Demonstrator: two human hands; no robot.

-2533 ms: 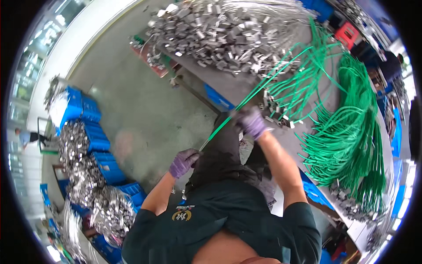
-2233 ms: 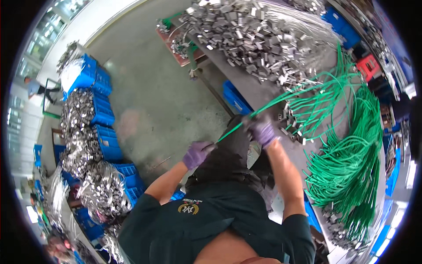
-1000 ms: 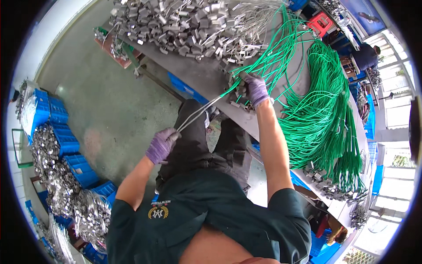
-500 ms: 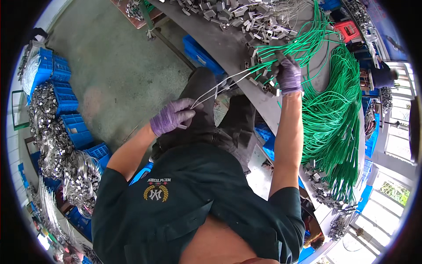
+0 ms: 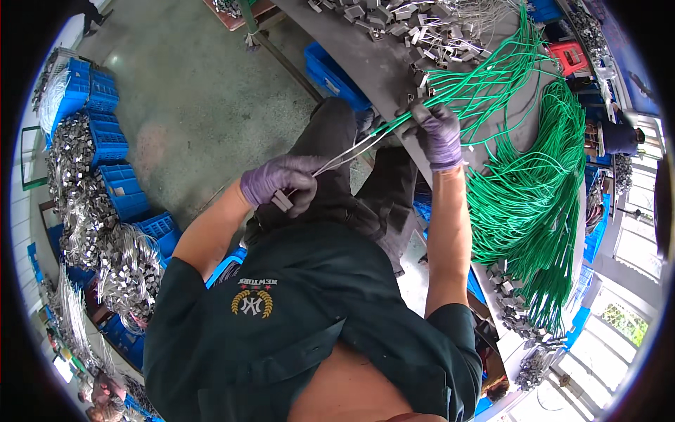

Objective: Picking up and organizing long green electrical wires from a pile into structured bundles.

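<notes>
My left hand [image 5: 285, 184], in a purple and grey glove, is closed around a small grey metal block [image 5: 282, 201] and the ends of two thin white wires [image 5: 355, 149] running from it. The wires stretch over my lap toward the right and meet long green strands [image 5: 398, 121]. My right hand [image 5: 437, 133], gloved the same way, pinches the green strands just above the table edge. Whether the white wires enter green sleeves or are joined to them is too small to tell. Behind that hand, more green strands [image 5: 503, 77] fan out over the table.
A thick green bundle [image 5: 524, 190] drapes along the grey table [image 5: 394, 53]. Grey blocks with white wires [image 5: 415, 21] are heaped at its far end, near a red crate [image 5: 568, 58]. Blue crates [image 5: 121, 190] and wire piles line the left. Another person [image 5: 622, 137] is at far right.
My right hand has moved left and down, bringing the green strands nearer my left hand, and the white stretch between looks shorter. My left hand has turned, showing the grey block.
</notes>
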